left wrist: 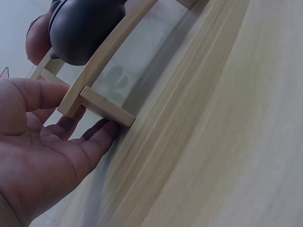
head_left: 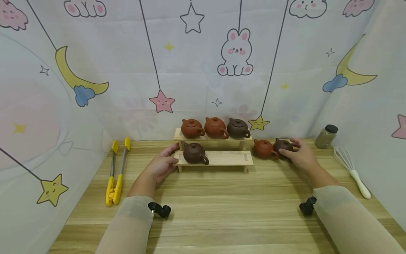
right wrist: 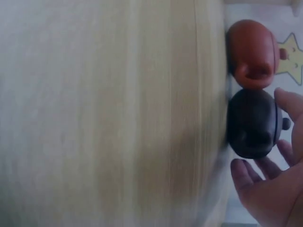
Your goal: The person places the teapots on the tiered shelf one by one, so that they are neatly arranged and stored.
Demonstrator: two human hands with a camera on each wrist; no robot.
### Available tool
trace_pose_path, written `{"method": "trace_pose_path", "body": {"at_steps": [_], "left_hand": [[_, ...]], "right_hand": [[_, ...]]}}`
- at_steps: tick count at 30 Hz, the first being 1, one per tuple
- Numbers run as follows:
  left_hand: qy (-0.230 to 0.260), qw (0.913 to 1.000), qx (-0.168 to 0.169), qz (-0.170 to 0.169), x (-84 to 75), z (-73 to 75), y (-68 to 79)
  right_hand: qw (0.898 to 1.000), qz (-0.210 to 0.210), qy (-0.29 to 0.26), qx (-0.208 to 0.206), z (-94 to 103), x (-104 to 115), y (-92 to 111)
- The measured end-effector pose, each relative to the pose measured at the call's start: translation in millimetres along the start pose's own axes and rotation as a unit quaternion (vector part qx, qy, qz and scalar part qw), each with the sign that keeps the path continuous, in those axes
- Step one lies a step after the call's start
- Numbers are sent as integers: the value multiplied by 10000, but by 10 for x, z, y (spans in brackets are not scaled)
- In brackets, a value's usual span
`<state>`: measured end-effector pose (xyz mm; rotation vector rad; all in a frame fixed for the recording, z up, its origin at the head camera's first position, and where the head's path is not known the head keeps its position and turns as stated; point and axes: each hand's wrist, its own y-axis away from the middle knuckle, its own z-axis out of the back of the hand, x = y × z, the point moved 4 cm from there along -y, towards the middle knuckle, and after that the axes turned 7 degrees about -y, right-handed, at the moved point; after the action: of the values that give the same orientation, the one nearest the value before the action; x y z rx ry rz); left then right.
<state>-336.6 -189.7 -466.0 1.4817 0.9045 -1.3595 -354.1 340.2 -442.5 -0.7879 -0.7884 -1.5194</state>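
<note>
My left hand [head_left: 162, 165] grips the left end of a two-tier wooden shelf [head_left: 226, 158], thumb at the board's end and fingers by its leg [left wrist: 108, 107]. On the lower tier sits a dark brown teapot [head_left: 194, 153]. The upper tier bears two reddish-brown teapots, one at left [head_left: 191, 129] and one in the middle [head_left: 215, 128], and a dark teapot [head_left: 238, 128] at right. To the right of the shelf, my right hand [head_left: 302, 155] holds another dark brown teapot [right wrist: 253, 123] between thumb and fingers. A reddish teapot [right wrist: 252, 52] stands beside it on the table.
Yellow-handled tongs [head_left: 118, 176] lie at the left on the wooden table [head_left: 215, 208]. A jar with a black lid [head_left: 326, 137] and a white-handled whisk [head_left: 353, 173] are at the right. A patterned cloth [head_left: 196, 70] hangs behind the shelf.
</note>
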Motion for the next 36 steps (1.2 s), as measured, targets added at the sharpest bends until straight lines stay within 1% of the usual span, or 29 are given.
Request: {"method": "trace_pose_path", "body": {"at_steps": [4, 9, 17, 24, 29, 32, 36], "left_hand": [[-2, 10000, -14, 3, 4, 0, 5], [-14, 10000, -22, 18, 4, -10, 11], [-35, 10000, 4, 44, 2, -16, 1], [-61, 10000, -8, 67, 2, -5, -6], [-91, 9999, 4, 55, 4, 3, -6], [-84, 10000, 4, 52, 6, 7, -4], [-63, 10000, -1, 51, 12, 15, -11]], "right_hand": [[9999, -30, 135, 10, -37, -36, -67], [9997, -96, 236, 35, -60, -53, -90], [9997, -169, 166, -34, -48, -55, -90], [9997, -138, 146, -109, -32, -53, -75], [9998, -107, 11, -181, 2, -35, -1], [9998, -113, -10, -191, 43, -9, 77], [9996, -82, -167, -195, 111, 63, 197]]}}
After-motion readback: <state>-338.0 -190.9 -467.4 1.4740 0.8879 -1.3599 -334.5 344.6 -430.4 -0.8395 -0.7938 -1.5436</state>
